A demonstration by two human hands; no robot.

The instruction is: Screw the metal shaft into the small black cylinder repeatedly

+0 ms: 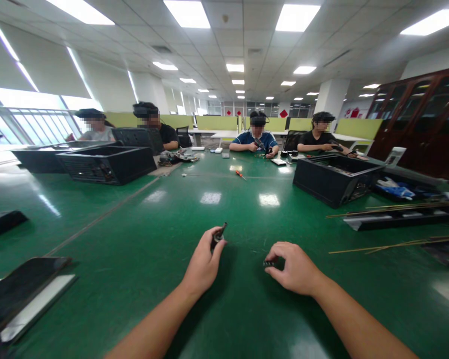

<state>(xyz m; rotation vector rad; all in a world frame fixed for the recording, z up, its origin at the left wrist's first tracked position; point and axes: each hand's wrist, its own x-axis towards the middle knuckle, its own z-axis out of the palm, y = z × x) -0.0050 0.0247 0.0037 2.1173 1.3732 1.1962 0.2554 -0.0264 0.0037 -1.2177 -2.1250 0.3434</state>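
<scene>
In the head view my left hand (205, 259) is closed around a small dark part with a narrow stem (220, 234), its stem pointing up and to the right. The fingers cover much of this part, so its kind is unclear. My right hand (294, 267) pinches a small dark piece with a row of silvery spots (269, 264) between thumb and fingertips. Both hands are a little above the green tabletop (243, 299), with a gap between them. An orange-handled screwdriver (240, 174) lies farther off on the table.
Black computer cases stand at the left (105, 167) and right (336, 179). Thin yellowish rods (381, 247) and a metal channel (396, 219) lie at right. Near left is a dark flat panel (26, 284) on a white piece. Several people sit across the table.
</scene>
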